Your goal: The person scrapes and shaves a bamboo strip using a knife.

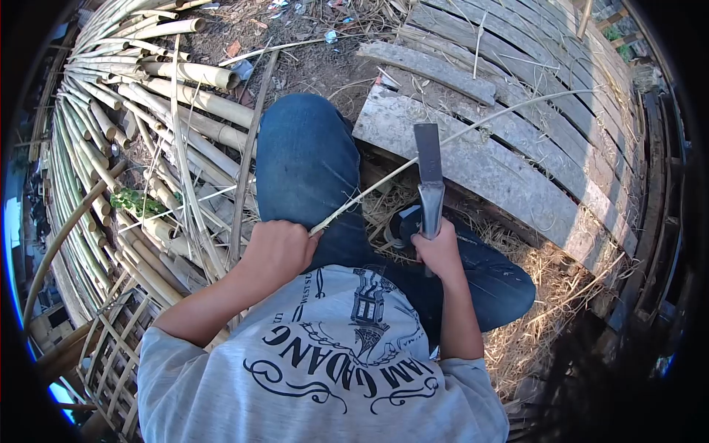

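My left hand [279, 249] is closed round the near end of a long thin bamboo strip [399, 170], over my bent knee. The strip runs up and right, its far part over the wooden planks. In my right hand [438, 249], also closed, is the handle of a wide-bladed metal tool [429, 159]. Its dark blade points away from me and overlaps the strip in view; whether they touch I cannot tell. Frayed fibres stick out of the strip close to my left hand.
Bamboo poles [199, 74] lie piled at the left, with a woven bamboo lattice [114, 343] below them. A low platform of wooden planks [473, 148] stands at the front right. Shavings [532, 332] cover the ground at the right.
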`<state>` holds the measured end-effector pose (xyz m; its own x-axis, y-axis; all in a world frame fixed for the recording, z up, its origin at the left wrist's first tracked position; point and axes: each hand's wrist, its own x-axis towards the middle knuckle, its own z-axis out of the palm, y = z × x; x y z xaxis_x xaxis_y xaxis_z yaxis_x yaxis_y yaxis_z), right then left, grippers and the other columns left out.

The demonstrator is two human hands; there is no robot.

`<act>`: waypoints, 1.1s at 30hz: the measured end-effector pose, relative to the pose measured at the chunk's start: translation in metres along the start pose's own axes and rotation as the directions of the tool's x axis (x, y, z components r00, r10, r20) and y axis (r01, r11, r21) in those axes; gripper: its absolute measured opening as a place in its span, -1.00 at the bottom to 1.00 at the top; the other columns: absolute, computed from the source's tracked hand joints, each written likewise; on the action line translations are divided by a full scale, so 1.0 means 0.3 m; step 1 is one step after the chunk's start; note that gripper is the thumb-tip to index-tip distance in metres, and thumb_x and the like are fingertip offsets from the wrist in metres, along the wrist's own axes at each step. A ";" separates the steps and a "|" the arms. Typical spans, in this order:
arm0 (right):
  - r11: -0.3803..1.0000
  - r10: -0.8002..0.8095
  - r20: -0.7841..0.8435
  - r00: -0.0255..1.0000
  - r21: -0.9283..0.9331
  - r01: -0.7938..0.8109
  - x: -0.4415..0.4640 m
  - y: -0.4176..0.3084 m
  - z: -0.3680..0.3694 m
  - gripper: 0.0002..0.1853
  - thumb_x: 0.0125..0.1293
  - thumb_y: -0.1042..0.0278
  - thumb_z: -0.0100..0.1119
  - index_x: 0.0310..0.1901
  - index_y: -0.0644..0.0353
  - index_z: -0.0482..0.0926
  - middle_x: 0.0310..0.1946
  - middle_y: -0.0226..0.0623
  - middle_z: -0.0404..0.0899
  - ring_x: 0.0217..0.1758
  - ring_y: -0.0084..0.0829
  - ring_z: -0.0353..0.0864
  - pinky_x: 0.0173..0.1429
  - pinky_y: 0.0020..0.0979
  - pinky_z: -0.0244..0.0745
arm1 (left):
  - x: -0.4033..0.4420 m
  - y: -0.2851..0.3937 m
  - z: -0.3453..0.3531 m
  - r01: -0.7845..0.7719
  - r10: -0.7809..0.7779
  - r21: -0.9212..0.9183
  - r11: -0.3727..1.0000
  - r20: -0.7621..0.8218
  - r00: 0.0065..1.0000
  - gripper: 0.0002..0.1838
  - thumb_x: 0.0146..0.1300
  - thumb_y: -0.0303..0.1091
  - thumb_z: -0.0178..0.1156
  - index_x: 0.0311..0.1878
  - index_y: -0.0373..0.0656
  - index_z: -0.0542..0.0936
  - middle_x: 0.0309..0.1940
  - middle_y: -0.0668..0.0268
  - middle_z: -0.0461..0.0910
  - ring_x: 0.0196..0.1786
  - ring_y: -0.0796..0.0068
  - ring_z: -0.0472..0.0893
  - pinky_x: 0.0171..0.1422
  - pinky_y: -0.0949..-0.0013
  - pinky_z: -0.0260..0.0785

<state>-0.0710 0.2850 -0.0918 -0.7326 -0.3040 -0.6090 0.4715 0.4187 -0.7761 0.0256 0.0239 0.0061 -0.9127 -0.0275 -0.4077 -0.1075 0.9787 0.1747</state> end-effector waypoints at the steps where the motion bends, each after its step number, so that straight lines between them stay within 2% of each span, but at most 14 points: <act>1: 0.969 -0.151 0.034 0.988 -0.193 0.155 0.015 0.054 0.012 -0.82 0.07 0.60 0.26 -0.40 0.24 0.41 -0.62 -0.39 0.44 -0.66 -0.60 0.46 -0.57 -0.45 0.37 | 0.002 -0.007 0.006 -0.009 0.009 0.000 1.000 -0.038 0.999 -0.55 0.25 -0.12 0.20 -0.68 -0.22 0.61 -0.74 0.07 0.54 -0.62 0.08 0.60 -0.49 0.14 0.44; 4: 0.999 -0.004 0.096 0.995 0.033 0.001 0.012 0.049 -0.032 -0.83 0.07 0.61 0.23 -0.42 0.23 0.39 -0.62 -0.39 0.44 -0.67 -0.59 0.45 -0.58 -0.45 0.37 | 0.009 -0.019 0.008 -0.035 0.035 0.001 0.999 -0.054 0.998 -0.54 0.26 -0.12 0.20 -0.69 -0.22 0.61 -0.75 0.07 0.53 -0.63 0.08 0.60 -0.49 0.14 0.44; 6: 0.969 0.017 -0.055 0.998 0.247 -0.003 0.028 0.042 -0.026 -0.82 0.07 0.62 0.23 -0.42 0.24 0.39 -0.62 -0.38 0.44 -0.68 -0.58 0.46 -0.59 -0.48 0.37 | 0.007 -0.010 0.018 -0.032 0.032 -0.009 0.999 -0.029 0.999 -0.54 0.26 -0.11 0.20 -0.69 -0.22 0.61 -0.75 0.07 0.53 -0.63 0.08 0.60 -0.49 0.13 0.44; 12: 0.999 0.035 0.108 0.994 -0.035 -0.032 0.008 0.037 -0.027 -0.84 0.10 0.63 0.20 -0.42 0.25 0.39 -0.61 -0.38 0.44 -0.68 -0.57 0.46 -0.60 -0.47 0.39 | 0.017 -0.016 0.011 -0.047 0.046 -0.010 0.999 -0.072 0.996 -0.52 0.26 -0.11 0.20 -0.69 -0.23 0.60 -0.76 0.06 0.51 -0.65 0.07 0.58 -0.50 0.11 0.43; 14: 0.965 0.055 0.009 0.998 0.255 -0.056 0.026 0.058 -0.015 -0.83 0.07 0.60 0.24 -0.41 0.26 0.40 -0.62 -0.38 0.44 -0.67 -0.54 0.48 -0.57 -0.46 0.40 | 0.011 -0.020 0.017 -0.072 0.071 -0.020 0.997 -0.057 0.996 -0.51 0.28 -0.10 0.19 -0.69 -0.23 0.61 -0.77 0.07 0.51 -0.67 0.06 0.57 -0.50 0.11 0.42; 16: 0.968 0.071 0.083 0.994 0.236 -0.089 0.017 0.076 0.014 -0.83 0.08 0.60 0.24 -0.42 0.26 0.40 -0.62 -0.38 0.45 -0.66 -0.54 0.49 -0.56 -0.47 0.40 | 0.005 -0.008 0.015 -0.024 0.022 -0.045 0.999 -0.049 0.999 -0.51 0.28 -0.10 0.19 -0.70 -0.23 0.60 -0.77 0.06 0.50 -0.67 0.06 0.56 -0.50 0.11 0.42; 18: 0.998 0.024 0.181 0.983 -0.056 -0.014 0.011 0.071 -0.006 -0.83 0.06 0.61 0.23 -0.43 0.24 0.39 -0.62 -0.37 0.46 -0.65 -0.55 0.50 -0.56 -0.48 0.41 | 0.015 -0.021 0.001 -0.008 0.006 -0.048 0.999 -0.057 0.998 -0.50 0.28 -0.09 0.18 -0.70 -0.23 0.60 -0.77 0.06 0.50 -0.67 0.06 0.56 -0.50 0.12 0.42; 20: 0.999 0.043 0.165 0.985 -0.023 -0.040 0.024 0.065 -0.024 -0.83 0.04 0.60 0.24 -0.44 0.24 0.40 -0.62 -0.38 0.46 -0.65 -0.55 0.50 -0.55 -0.48 0.41 | 0.010 -0.028 0.019 -0.063 0.061 -0.027 0.998 -0.054 0.997 -0.50 0.29 -0.09 0.18 -0.70 -0.24 0.60 -0.77 0.05 0.50 -0.67 0.05 0.56 -0.51 0.12 0.42; 22: 0.959 0.065 0.091 0.994 0.270 -0.088 0.025 0.067 0.000 -0.83 0.02 0.57 0.26 -0.45 0.24 0.40 -0.62 -0.39 0.45 -0.64 -0.56 0.49 -0.52 -0.46 0.40 | 0.019 -0.012 0.011 -0.031 0.029 -0.060 0.998 -0.043 0.999 -0.50 0.29 -0.09 0.18 -0.70 -0.24 0.60 -0.77 0.04 0.50 -0.67 0.05 0.56 -0.51 0.12 0.42; 23: 0.998 0.058 0.103 0.993 0.032 -0.061 0.027 0.069 0.008 -0.81 0.04 0.57 0.27 -0.45 0.23 0.40 -0.62 -0.39 0.45 -0.64 -0.57 0.49 -0.52 -0.46 0.40 | 0.016 -0.009 0.005 -0.007 0.004 -0.075 0.997 -0.033 0.999 -0.49 0.29 -0.09 0.18 -0.70 -0.24 0.60 -0.77 0.04 0.50 -0.67 0.04 0.56 -0.51 0.13 0.42; 28: 1.000 0.001 0.199 0.980 0.001 -0.002 0.046 0.062 -0.018 -0.78 0.06 0.64 0.25 -0.43 0.21 0.36 -0.63 -0.40 0.41 -0.66 -0.56 0.48 -0.57 -0.48 0.40 | 0.024 -0.018 0.002 -0.042 0.041 -0.034 0.999 -0.033 0.999 -0.48 0.30 -0.08 0.16 -0.70 -0.24 0.60 -0.78 0.04 0.49 -0.67 0.04 0.56 -0.52 0.14 0.41; 30: 0.953 0.046 0.090 0.995 0.293 -0.071 0.037 0.058 0.023 -0.77 0.04 0.64 0.27 -0.44 0.20 0.37 -0.64 -0.42 0.41 -0.65 -0.58 0.47 -0.56 -0.48 0.38 | 0.010 -0.012 0.009 -0.031 0.030 -0.027 0.999 -0.013 0.999 -0.48 0.30 -0.08 0.16 -0.70 -0.24 0.60 -0.78 0.04 0.49 -0.67 0.04 0.55 -0.53 0.15 0.41; 31: 1.000 0.017 0.091 0.996 0.010 -0.018 0.035 0.080 0.027 -0.80 0.06 0.55 0.28 -0.47 0.26 0.39 -0.62 -0.35 0.45 -0.65 -0.52 0.50 -0.53 -0.43 0.41 | 0.011 -0.010 0.007 -0.012 0.011 -0.047 0.999 -0.016 1.000 -0.48 0.31 -0.08 0.15 -0.70 -0.24 0.60 -0.77 0.04 0.49 -0.67 0.04 0.56 -0.53 0.14 0.41; 33: 0.998 -0.054 0.149 0.987 -0.012 0.056 0.033 0.078 0.002 -0.81 0.06 0.56 0.27 -0.47 0.27 0.39 -0.62 -0.35 0.45 -0.64 -0.52 0.50 -0.52 -0.42 0.41 | 0.020 -0.020 -0.004 -0.010 0.009 -0.052 0.999 -0.026 1.000 -0.48 0.31 -0.08 0.15 -0.70 -0.24 0.60 -0.77 0.04 0.49 -0.67 0.04 0.56 -0.53 0.14 0.41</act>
<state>-0.0669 0.2914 -0.1161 -0.6756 -0.4502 -0.5838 0.4235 0.4112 -0.8072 0.0203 0.0177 0.0037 -0.9237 -0.0239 -0.3823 -0.1185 0.9670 0.2257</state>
